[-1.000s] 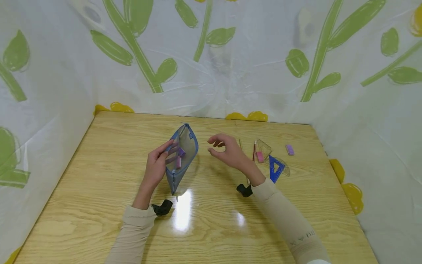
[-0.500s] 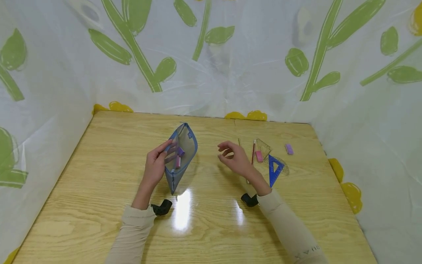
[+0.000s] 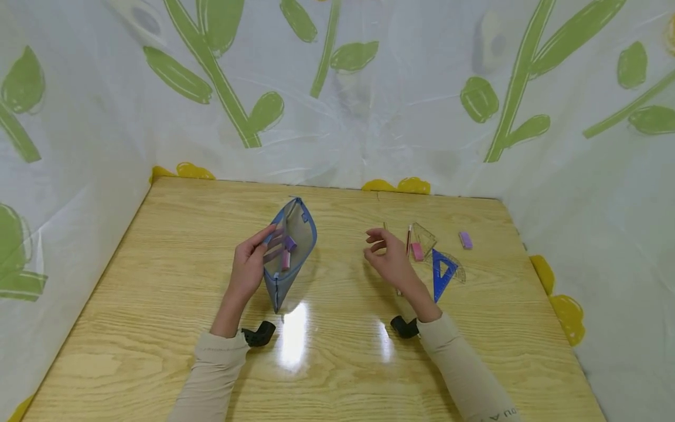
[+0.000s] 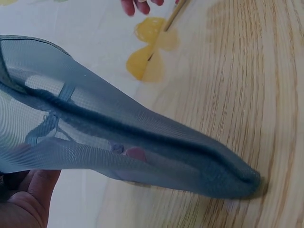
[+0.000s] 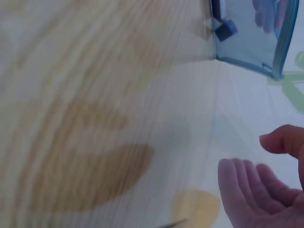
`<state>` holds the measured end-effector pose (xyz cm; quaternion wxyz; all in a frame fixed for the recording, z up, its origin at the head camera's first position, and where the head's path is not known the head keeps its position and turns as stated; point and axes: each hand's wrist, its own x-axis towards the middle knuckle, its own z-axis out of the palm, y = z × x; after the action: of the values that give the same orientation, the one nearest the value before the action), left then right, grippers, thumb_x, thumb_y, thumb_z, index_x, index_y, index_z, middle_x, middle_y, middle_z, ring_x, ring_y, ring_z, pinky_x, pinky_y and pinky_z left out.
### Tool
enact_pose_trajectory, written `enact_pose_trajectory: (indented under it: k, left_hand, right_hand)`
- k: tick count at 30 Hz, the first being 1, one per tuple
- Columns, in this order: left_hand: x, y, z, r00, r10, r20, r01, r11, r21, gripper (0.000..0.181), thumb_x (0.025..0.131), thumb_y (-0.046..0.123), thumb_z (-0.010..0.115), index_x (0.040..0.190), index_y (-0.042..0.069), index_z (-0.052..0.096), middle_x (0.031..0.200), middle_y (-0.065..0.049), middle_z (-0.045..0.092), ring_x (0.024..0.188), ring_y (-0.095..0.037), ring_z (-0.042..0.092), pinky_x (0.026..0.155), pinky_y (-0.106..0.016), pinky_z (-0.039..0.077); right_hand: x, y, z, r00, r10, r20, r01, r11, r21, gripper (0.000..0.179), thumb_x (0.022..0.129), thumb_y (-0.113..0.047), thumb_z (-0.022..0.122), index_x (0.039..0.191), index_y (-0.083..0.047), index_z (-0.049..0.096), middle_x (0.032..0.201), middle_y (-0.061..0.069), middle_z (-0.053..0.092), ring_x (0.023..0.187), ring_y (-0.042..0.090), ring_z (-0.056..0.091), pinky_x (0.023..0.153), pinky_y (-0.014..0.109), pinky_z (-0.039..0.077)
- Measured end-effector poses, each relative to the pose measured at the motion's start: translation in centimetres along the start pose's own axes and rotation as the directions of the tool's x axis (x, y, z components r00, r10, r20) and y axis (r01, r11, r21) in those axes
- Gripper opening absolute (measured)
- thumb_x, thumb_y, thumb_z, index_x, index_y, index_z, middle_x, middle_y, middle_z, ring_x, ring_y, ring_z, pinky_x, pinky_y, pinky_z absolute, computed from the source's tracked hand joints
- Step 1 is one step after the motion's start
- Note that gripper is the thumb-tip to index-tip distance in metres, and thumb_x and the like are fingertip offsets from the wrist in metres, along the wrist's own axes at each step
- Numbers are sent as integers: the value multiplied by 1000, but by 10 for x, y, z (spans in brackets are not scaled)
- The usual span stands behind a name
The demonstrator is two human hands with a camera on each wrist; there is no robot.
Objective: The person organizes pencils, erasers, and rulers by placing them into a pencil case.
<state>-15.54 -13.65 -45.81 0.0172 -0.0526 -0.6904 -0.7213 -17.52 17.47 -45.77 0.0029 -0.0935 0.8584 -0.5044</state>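
Observation:
My left hand (image 3: 248, 261) grips one side of an unzipped blue mesh pencil case (image 3: 304, 249), raised upright with its mouth spread. Some of those fingers show through the mesh. Inside lie a purple eraser (image 3: 290, 243) and a pink-and-white eraser (image 3: 286, 259). To the right of the case, my right hand (image 3: 392, 261) hovers above the table, fingers loosely bent and thumb apart from them. The right wrist view shows nothing in that palm (image 5: 266, 199). A thin wooden stick, perhaps a brush (image 4: 173, 16), lies partly hidden behind it.
Right of my right hand lie a red pencil (image 3: 408, 237), a pink eraser (image 3: 418, 251), a clear set square (image 3: 425, 235), a blue set square (image 3: 443, 274), a clear protractor (image 3: 460, 271) and a purple eraser (image 3: 466, 240). Painted sheeting (image 3: 337, 140) borders the table (image 3: 132, 281).
My right hand has moved away from the pencil case, to the right and slightly nearer me, towards the loose stationery. The left hand and the case have stayed in place.

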Motion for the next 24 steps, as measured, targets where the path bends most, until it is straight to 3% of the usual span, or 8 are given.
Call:
enact_pose_trajectory:
  k: [7,16,24]
  left_hand:
    - [-2,0,1,1000,-12,-10,12,1000,-13,48,106,-2,25,149,-5,46,144,-30,53,130,-44,54,101,-34,54]
    - [-4,3,3,999,-27,-18,27,1000,-6,47,106,-1,27,149,-3,47,144,-29,54,127,-35,60,104,-42,54]
    - [-5,5,3,999,-24,-21,23,1000,-4,48,106,-2,26,148,-4,47,144,-30,54,125,-31,63,103,-42,54]
  right_hand:
    - [2,7,-12,995,80,-60,-83,996,-40,46,93,-1,65,138,6,54,122,26,63,102,35,65,83,43,62]
    - [1,12,-29,986,154,-59,-160,980,-117,48,95,-1,63,141,6,50,127,28,59,108,40,64,81,46,61]
    - [7,15,-29,974,222,-40,-226,952,-206,53,96,0,62,146,8,43,129,29,57,110,40,62,85,47,59]
